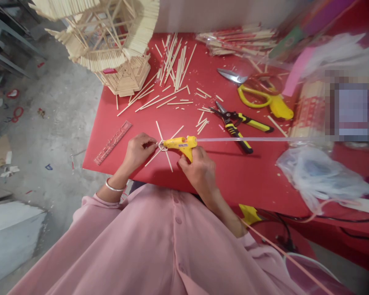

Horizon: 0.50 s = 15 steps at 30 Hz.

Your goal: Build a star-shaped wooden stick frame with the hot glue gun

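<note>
My right hand (pixel 199 169) is closed round the handle of a yellow glue gun (pixel 181 144), whose nozzle points left at a small star of crossed bamboo sticks (pixel 163 146) lying on the red table (pixel 240 176). A clear glue stick (pixel 249 139) runs out of the gun's back to the right. My left hand (pixel 138 150) pinches the sticks at their crossing, right beside the nozzle. A silver bangle sits on my left wrist.
Loose bamboo sticks (pixel 172 65) lie scattered across the table's far half. A stick-built pagoda model (pixel 110 45) stands at the far left corner. Black-and-yellow cutters (pixel 236 123), yellow scissors (pixel 261 96), a pink ruler (pixel 113 142) and plastic bags (pixel 320 178) also lie on the table.
</note>
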### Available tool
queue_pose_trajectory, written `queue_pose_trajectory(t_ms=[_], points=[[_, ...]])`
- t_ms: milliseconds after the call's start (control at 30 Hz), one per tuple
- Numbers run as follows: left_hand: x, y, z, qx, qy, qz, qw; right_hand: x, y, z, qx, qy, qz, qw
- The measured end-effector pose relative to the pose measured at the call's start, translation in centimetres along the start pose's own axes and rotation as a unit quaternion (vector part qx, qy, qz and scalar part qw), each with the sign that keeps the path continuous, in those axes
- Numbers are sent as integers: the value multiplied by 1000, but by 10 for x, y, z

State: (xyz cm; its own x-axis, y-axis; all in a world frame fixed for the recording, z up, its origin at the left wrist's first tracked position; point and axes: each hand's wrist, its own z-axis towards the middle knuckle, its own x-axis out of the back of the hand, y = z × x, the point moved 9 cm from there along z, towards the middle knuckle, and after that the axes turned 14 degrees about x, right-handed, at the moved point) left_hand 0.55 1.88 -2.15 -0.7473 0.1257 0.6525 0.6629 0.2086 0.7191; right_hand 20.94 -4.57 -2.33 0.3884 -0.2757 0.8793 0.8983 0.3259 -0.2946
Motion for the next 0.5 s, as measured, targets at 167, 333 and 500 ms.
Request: queue_pose_trajectory(t_ms=[167,333,500], points=[[0,1,-1,-10,5,-4,1000,4,1,0,-3,26,-9,1000],[0,0,-1,-9,7,-8,1000,9,-2,2,11,30,-31,999],[2,3,-3,-17,6,-15,1000,9,-5,1,18,24,-20,999]])
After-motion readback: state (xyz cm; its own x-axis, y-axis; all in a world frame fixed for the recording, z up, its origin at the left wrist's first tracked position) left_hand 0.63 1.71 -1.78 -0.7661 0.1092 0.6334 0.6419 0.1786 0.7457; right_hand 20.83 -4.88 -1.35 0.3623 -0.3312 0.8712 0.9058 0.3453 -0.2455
